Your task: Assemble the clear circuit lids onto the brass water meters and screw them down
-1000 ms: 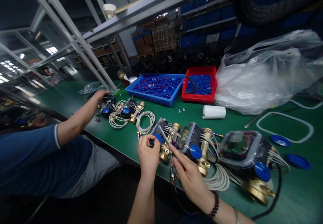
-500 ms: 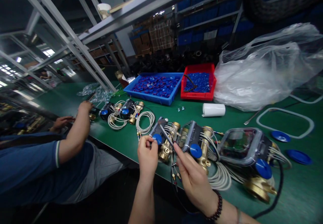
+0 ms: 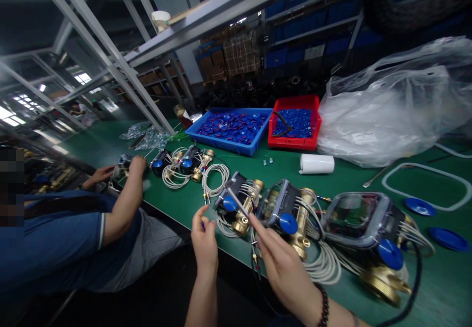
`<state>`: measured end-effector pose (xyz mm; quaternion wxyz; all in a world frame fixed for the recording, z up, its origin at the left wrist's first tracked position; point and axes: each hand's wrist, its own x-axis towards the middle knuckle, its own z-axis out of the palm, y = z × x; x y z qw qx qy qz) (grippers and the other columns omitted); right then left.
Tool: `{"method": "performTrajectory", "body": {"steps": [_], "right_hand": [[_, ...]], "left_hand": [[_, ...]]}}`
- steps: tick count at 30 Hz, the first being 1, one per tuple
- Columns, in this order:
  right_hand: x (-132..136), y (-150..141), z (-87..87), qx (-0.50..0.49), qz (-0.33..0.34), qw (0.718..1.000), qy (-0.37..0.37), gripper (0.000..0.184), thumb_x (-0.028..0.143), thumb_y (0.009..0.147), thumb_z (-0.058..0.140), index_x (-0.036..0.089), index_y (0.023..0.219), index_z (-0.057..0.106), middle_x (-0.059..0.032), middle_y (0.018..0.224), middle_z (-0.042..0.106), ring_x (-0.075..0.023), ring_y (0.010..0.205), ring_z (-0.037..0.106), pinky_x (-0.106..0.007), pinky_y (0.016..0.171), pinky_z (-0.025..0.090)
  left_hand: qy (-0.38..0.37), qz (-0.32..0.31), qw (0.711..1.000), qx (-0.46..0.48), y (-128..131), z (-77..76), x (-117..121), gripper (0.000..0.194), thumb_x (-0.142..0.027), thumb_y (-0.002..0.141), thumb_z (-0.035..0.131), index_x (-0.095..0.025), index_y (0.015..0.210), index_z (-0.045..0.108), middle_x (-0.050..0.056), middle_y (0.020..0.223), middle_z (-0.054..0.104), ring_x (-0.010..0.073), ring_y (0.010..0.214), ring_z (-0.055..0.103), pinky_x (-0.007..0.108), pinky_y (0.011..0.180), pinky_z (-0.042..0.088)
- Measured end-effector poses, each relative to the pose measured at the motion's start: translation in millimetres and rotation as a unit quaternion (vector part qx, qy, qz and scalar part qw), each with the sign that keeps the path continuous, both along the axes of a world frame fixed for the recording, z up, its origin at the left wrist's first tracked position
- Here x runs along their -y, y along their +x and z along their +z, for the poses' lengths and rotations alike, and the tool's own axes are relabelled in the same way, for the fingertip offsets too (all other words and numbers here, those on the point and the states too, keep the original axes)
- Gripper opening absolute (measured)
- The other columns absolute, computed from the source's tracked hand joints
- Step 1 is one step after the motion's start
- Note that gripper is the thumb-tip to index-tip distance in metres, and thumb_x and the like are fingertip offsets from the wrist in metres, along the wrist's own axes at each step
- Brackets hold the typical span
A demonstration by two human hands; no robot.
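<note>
My left hand (image 3: 205,239) is pinched shut just off the table edge, with a small blue piece showing between thumb and fingers. It sits left of a small brass meter (image 3: 239,204) that has a blue cap and coiled white wires. My right hand (image 3: 277,257) is closed on a thin metal tool (image 3: 239,203), whose tip slants up-left over that meter. Two larger brass meters with grey housings (image 3: 282,208) (image 3: 359,221) lie to the right of my right hand.
A co-worker in a blue shirt (image 3: 55,238) sits at left, hands on a meter (image 3: 123,167). More meters with wire coils (image 3: 184,164) lie beyond. At the back stand a blue tray (image 3: 206,133), a red tray (image 3: 291,142), a plastic bag (image 3: 387,105), a white roll (image 3: 317,163), a white gasket loop (image 3: 427,204) and blue caps (image 3: 420,206).
My left hand has come off the meter's blue cap and drawn back toward me, pinched. The co-worker's hands have pulled a meter nearer the table edge. My right hand still holds the tool.
</note>
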<state>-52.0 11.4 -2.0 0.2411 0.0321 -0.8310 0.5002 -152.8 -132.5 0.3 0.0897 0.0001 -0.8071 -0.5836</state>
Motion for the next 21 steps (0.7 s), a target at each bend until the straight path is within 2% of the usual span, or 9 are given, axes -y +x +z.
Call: {"method": "performTrajectory", "body": {"steps": [3, 5, 7, 8, 12, 16, 18, 21], "right_hand": [[-1.5, -2.9, -3.8, 0.010, 0.006, 1.000, 0.011, 0.050, 0.012, 0.092, 0.028, 0.016, 0.140, 0.042, -0.0112, 0.092, 0.066, -0.0189, 0.088, 0.066, -0.029, 0.082, 0.055], [-4.7, -3.7, -3.9, 0.039, 0.016, 0.999, 0.023, 0.048, 0.013, 0.092, 0.029, 0.016, 0.137, 0.046, -0.0111, 0.099, 0.067, -0.0190, 0.094, 0.066, -0.030, 0.085, 0.054], [-11.1, -1.1, 0.5, 0.038, 0.011, 0.999, 0.025, 0.046, 0.016, 0.094, 0.031, 0.016, 0.137, 0.047, -0.0103, 0.110, 0.066, -0.0172, 0.103, 0.063, -0.027, 0.089, 0.051], [-15.8, 1.8, 4.4, 0.023, 0.001, 0.999, 0.027, 0.044, 0.017, 0.095, 0.033, 0.016, 0.137, 0.047, -0.0095, 0.114, 0.065, -0.0160, 0.106, 0.062, -0.024, 0.090, 0.050], [-41.5, 22.4, 22.2, -0.032, -0.049, 0.997, 0.051, 0.039, 0.022, 0.095, 0.041, 0.020, 0.133, 0.051, -0.0040, 0.118, 0.063, -0.0125, 0.105, 0.062, -0.017, 0.088, 0.047], [-64.6, 49.2, 29.3, -0.024, -0.090, 0.994, 0.056, 0.039, 0.024, 0.095, 0.046, 0.023, 0.134, 0.050, -0.0005, 0.120, 0.061, -0.0111, 0.102, 0.063, -0.017, 0.089, 0.045], [-72.3, 61.0, 28.8, -0.022, -0.135, 0.989, 0.051, 0.039, 0.025, 0.095, 0.046, 0.022, 0.134, 0.050, -0.0006, 0.120, 0.062, -0.0104, 0.100, 0.064, -0.015, 0.087, 0.045], [-79.7, 73.7, 26.7, -0.018, -0.201, 0.978, 0.049, 0.037, 0.027, 0.095, 0.047, 0.021, 0.131, 0.053, -0.0011, 0.117, 0.064, -0.0100, 0.099, 0.064, -0.013, 0.086, 0.044]], "left_hand": [[-0.130, -0.003, 0.990, -0.053, 2.2, 3.1, -13.8, 0.054, -0.030, 0.073, 0.058, -0.017, 0.125, 0.051, -0.004, 0.067, 0.046, 0.0152, 0.063, 0.050, 0.027, 0.066, 0.044], [-0.236, 0.003, 0.967, -0.095, 1.5, 3.5, -24.6, 0.067, -0.034, 0.069, 0.065, -0.015, 0.131, 0.047, 0.005, 0.084, 0.061, 0.0224, 0.079, 0.058, 0.034, 0.075, 0.047], [-0.288, 0.020, 0.950, -0.119, -3.7, 3.1, -32.7, 0.067, -0.037, 0.067, 0.070, -0.015, 0.128, 0.051, 0.013, 0.104, 0.064, 0.0285, 0.094, 0.060, 0.038, 0.081, 0.047], [-0.289, 0.032, 0.949, -0.124, -8.3, 3.1, -34.8, 0.063, -0.039, 0.066, 0.072, -0.016, 0.123, 0.055, 0.014, 0.108, 0.065, 0.0301, 0.097, 0.060, 0.039, 0.083, 0.047], [-0.211, 0.094, 0.966, -0.112, -39.3, 9.1, -31.3, 0.054, -0.039, 0.058, 0.078, -0.016, 0.105, 0.064, 0.015, 0.103, 0.066, 0.0344, 0.100, 0.060, 0.044, 0.088, 0.045], [-0.129, 0.109, 0.983, -0.077, -74.1, 18.9, -28.4, 0.059, -0.031, 0.057, 0.079, -0.015, 0.111, 0.062, 0.016, 0.109, 0.062, 0.0375, 0.113, 0.051, 0.050, 0.099, 0.036], [-0.067, 0.104, 0.991, -0.048, -81.4, 23.3, -31.9, 0.066, -0.025, 0.055, 0.081, -0.018, 0.117, 0.059, 0.013, 0.110, 0.060, 0.0342, 0.115, 0.050, 0.046, 0.099, 0.038], [0.056, 0.091, 0.994, 0.024, -72.1, 31.6, -39.1, 0.063, -0.017, 0.067, 0.072, -0.021, 0.126, 0.051, 0.006, 0.097, 0.061, 0.0209, 0.095, 0.060, 0.033, 0.084, 0.050]]}}
